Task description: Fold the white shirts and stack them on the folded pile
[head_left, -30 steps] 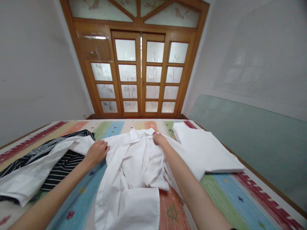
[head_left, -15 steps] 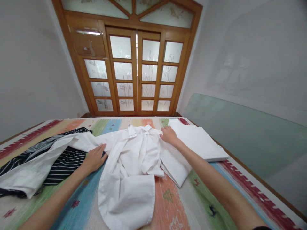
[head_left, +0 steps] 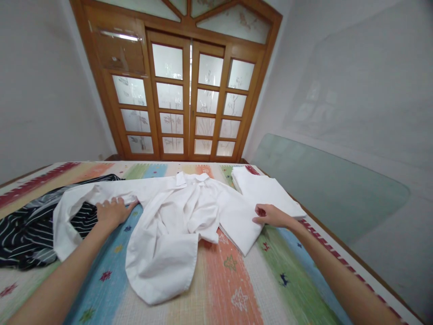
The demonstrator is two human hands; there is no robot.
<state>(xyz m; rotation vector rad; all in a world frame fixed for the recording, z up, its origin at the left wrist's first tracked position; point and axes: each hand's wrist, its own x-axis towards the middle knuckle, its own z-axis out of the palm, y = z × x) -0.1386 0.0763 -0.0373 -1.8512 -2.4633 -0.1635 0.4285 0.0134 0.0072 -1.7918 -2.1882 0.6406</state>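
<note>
A white collared shirt [head_left: 162,266] lies spread on the patterned bed cover, its lower part bunched and folded over. My left hand [head_left: 114,213] rests on the sleeve at the left, fingers stretched forward and thumb apart. That sleeve curls in a loop over a black striped garment [head_left: 23,237]. At the outer edge of the other sleeve [head_left: 238,216], my right hand [head_left: 272,215] has its fingers curled and thumb drawn in, pinching the cloth there. Behind my right hand lies a folded white stack of cloth [head_left: 267,187].
The multicoloured striped cover [head_left: 216,293] spreads under everything. A pale green panel [head_left: 324,189] stands along the right side against the wall. Beyond the far edge are wooden doors [head_left: 154,104] with frosted panes.
My right hand has moved from near the shirt's shoulder outward along the sleeve toward me. My left hand has shifted left, and the left sleeve has been drawn in and now curls.
</note>
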